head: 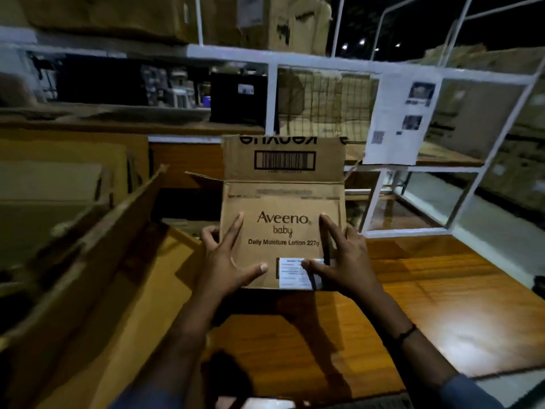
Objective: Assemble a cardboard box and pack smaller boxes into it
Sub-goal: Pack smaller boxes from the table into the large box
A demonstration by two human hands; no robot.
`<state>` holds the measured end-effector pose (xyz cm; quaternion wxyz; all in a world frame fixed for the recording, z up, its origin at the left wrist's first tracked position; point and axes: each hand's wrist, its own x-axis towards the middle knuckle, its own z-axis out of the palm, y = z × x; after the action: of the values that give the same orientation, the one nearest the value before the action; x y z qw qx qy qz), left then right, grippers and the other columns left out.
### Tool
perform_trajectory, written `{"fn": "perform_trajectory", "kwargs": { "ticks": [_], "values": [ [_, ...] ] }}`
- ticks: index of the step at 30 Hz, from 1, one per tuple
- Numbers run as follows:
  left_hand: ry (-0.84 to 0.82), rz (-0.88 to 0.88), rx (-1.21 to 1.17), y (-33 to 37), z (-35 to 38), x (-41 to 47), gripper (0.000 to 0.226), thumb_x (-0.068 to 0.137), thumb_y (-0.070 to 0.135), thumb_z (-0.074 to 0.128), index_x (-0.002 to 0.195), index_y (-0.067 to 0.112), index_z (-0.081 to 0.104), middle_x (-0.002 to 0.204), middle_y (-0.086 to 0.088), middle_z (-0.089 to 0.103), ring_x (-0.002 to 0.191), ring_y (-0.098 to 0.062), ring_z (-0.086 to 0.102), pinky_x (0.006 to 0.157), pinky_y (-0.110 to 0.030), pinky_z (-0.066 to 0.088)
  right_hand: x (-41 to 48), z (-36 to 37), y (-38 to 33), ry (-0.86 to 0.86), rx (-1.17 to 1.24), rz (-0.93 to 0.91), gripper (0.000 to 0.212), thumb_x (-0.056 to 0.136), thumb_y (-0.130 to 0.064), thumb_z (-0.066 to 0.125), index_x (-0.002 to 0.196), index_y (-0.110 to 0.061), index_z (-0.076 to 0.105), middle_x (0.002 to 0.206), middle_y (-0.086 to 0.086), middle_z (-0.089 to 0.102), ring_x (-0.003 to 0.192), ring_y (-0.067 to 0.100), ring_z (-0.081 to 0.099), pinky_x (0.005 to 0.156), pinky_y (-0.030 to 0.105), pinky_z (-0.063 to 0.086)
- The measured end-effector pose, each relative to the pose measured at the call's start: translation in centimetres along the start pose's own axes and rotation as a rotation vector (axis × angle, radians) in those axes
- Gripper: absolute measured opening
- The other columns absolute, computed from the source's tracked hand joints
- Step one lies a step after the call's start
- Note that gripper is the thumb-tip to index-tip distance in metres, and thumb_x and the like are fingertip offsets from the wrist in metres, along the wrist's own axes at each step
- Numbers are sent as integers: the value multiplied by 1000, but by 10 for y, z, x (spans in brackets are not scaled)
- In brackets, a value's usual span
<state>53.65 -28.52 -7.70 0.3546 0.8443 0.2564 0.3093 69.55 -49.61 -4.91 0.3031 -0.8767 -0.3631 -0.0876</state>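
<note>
A brown cardboard box printed "Aveeno baby" stands above the wooden table, its near face towards me. Its top flap with a barcode stands upright, and a side flap sticks out to the left. A white label sits at the near face's bottom edge. My left hand holds the box's left edge, thumb and forefinger spread on the front, other fingers curled round the side. My right hand holds the right edge the same way, its thumb on the white label.
A large open cardboard carton with flattened boxes fills the left. The wooden table extends to the right. A white metal rack with a hanging paper sheet stands behind, cartons stacked on its shelves.
</note>
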Motion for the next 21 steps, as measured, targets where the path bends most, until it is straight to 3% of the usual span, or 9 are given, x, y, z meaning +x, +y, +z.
{"fn": "perform_trajectory", "kwargs": {
  "ticks": [3,7,11,18,21],
  "values": [
    [-8,21,-76,16,-44,1,119,66,40,95,151,69,18,150,15,8,137,-29,40,102,-40,50,-19,-25,-57,29,-15,68,110,76,-61,83,160,-54,13,158,17,30,144,36,26,109,53,42],
    [-74,38,-100,41,-84,-11,120,68,38,95,154,66,15,155,12,5,135,-24,43,89,-28,49,-47,-61,-101,46,-81,143,110,75,-66,81,158,-60,10,161,17,30,144,36,27,106,53,44],
    [-131,14,-199,63,-102,-27,119,70,29,95,156,60,18,159,5,2,140,-27,39,92,-23,43,-70,-93,-130,83,-128,175,110,75,-63,82,153,-67,5,159,15,31,141,36,29,104,55,46],
    [-96,95,-157,96,-129,-44,123,65,46,95,156,62,13,153,9,5,120,-10,28,79,-24,43,-93,-131,-152,162,-147,156,108,76,-61,83,160,-54,15,156,14,35,141,34,30,103,51,46],
    [-75,123,-142,118,-148,-49,121,65,52,94,155,65,13,154,11,2,118,-14,33,80,-29,47,-98,-149,-162,210,-137,127,107,76,-63,80,160,-51,17,149,16,39,138,36,33,101,53,48]
  ]
}}
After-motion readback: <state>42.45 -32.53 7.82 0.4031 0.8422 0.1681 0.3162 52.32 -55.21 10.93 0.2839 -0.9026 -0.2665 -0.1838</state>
